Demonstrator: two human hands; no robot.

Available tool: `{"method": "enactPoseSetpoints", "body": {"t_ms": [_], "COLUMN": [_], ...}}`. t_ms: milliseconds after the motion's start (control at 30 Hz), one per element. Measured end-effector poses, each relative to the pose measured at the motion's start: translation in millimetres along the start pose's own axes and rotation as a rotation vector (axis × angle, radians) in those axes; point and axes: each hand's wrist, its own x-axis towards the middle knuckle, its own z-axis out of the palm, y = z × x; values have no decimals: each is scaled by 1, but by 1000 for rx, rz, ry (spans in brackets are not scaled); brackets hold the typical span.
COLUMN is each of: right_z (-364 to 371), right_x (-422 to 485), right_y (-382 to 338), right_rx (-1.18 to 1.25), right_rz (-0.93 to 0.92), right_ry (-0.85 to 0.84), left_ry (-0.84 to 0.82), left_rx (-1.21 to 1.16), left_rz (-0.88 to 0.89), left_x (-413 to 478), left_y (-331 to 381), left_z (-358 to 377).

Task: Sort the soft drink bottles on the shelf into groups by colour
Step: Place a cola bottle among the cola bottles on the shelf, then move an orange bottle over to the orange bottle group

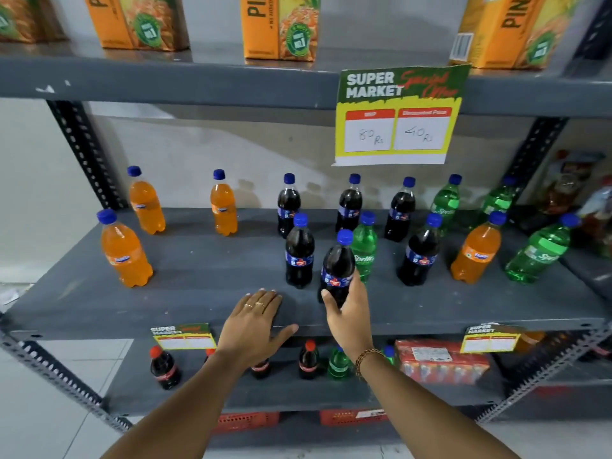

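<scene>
My right hand (347, 313) grips a dark cola bottle (337, 265) by its lower half at the front middle of the grey shelf (198, 276). My left hand (255, 321) lies flat and open on the shelf's front edge, holding nothing. Three orange bottles (124, 251) stand at the left. Several more cola bottles (299, 253) stand in the middle, with a green bottle (364, 248) just behind the held one. At the right stand one orange bottle (477, 251) and several green bottles (539, 250).
A yellow price card (397, 127) hangs from the upper shelf, which carries orange juice cartons (281, 24). The lower shelf holds red-capped cola bottles (164, 367) and a red drinks pack (440, 361). Perforated uprights (86, 154) frame both sides.
</scene>
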Motion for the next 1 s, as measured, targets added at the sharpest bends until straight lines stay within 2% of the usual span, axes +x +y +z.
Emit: {"method": "enactPoseSetpoints", "body": {"t_ms": [133, 233, 300, 467, 533, 600, 733, 1000], "right_z": [-10, -27, -46, -95, -116, -133, -155, -150], "right_x": [3, -2, 2, 48, 71, 91, 114, 86], "right_y": [6, 14, 23, 60, 74, 86, 115, 108], "right_rx": [0, 76, 119, 78, 91, 103, 109, 120], "right_rz": [-48, -32, 8, 139, 250, 325, 342, 267], "right_ry": [-103, -76, 66, 659, 744, 701, 597, 618], "left_ry": [-32, -38, -27, 3, 28, 36, 29, 28], "left_rx": [-42, -50, -46, -64, -58, -62, -70, -75], "left_rz": [-10, -46, -68, -135, -144, -148, -160, -138], "left_x": [3, 2, 4, 9, 11, 12, 13, 14], "left_y": [15, 19, 22, 31, 31, 28, 28, 25], "left_z": [10, 12, 11, 9, 12, 13, 14, 14]}}
